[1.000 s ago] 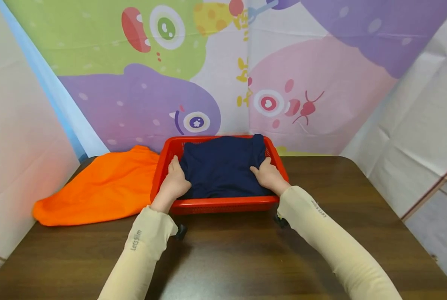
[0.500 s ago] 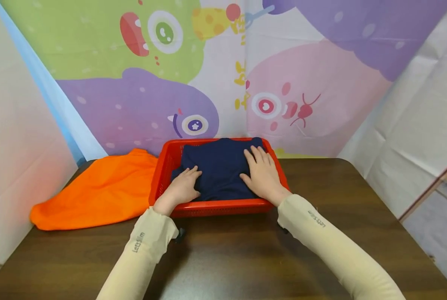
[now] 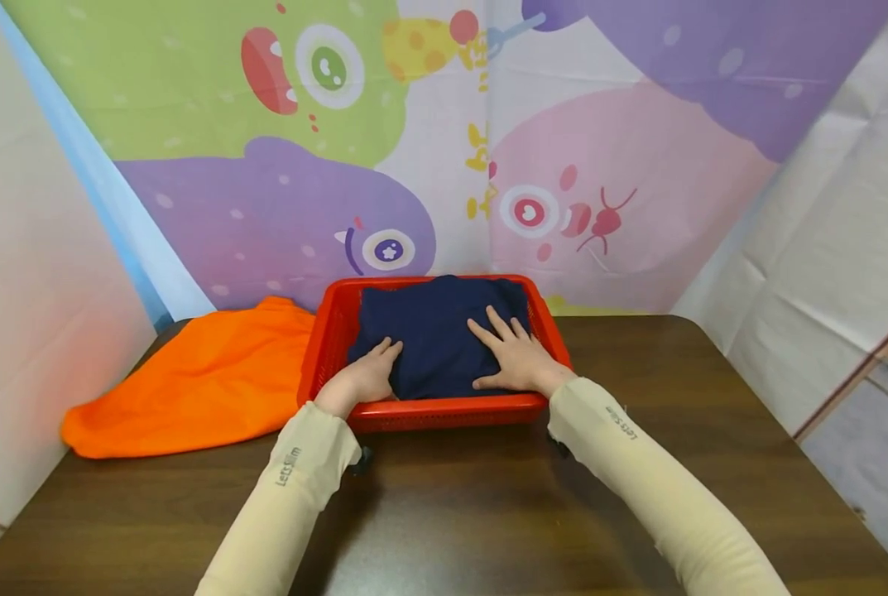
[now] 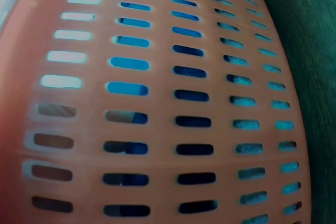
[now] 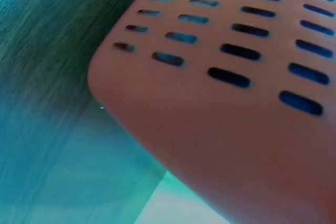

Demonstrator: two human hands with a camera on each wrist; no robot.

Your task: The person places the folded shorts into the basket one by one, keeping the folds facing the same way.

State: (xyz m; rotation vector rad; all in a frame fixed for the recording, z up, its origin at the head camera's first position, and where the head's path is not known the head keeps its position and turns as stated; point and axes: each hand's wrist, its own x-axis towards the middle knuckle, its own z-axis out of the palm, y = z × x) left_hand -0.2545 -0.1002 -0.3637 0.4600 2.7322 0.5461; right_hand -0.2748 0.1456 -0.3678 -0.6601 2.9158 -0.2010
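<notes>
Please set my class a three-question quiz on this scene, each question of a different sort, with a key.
1. Fill in: the navy cloth lies inside the red ____.
2. Multiple choice: the right hand has its fingers: A) curled into a fist; B) spread on the navy cloth; C) raised clear of the navy cloth.
3. True or false: the orange cloth lies on the table.

Key:
1. basket
2. B
3. True
</notes>
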